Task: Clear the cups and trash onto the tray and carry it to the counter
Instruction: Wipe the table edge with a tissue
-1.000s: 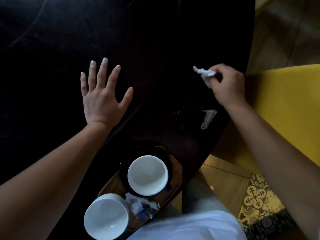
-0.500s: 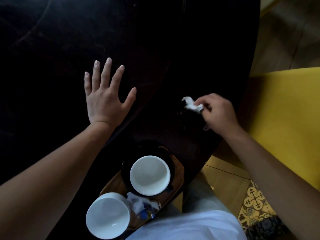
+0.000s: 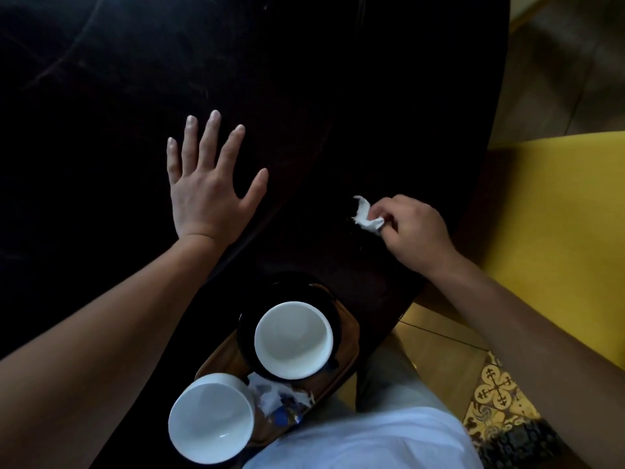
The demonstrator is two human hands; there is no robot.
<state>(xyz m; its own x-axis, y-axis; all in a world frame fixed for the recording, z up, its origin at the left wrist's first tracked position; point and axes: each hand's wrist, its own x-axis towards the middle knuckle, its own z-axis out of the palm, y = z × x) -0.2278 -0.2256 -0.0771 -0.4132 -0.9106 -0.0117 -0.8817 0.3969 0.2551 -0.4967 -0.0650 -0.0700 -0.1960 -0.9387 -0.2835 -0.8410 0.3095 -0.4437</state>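
Pinched crumpled white paper scrap (image 3: 367, 218) in curled right hand (image 3: 412, 233), right of centre above dark round table (image 3: 304, 79). Lay flat with spread fingers, left hand (image 3: 206, 191). Trash-gathering step, probably; next, a short carry down-frame to wooden tray (image 3: 348, 353) beside white ceramic cups (image 3: 293, 340).

The left hand (image 3: 206, 187) lies flat with fingers spread on the table (image 3: 304, 79); the right hand (image 3: 411, 231) pinches with curled fingers above it.
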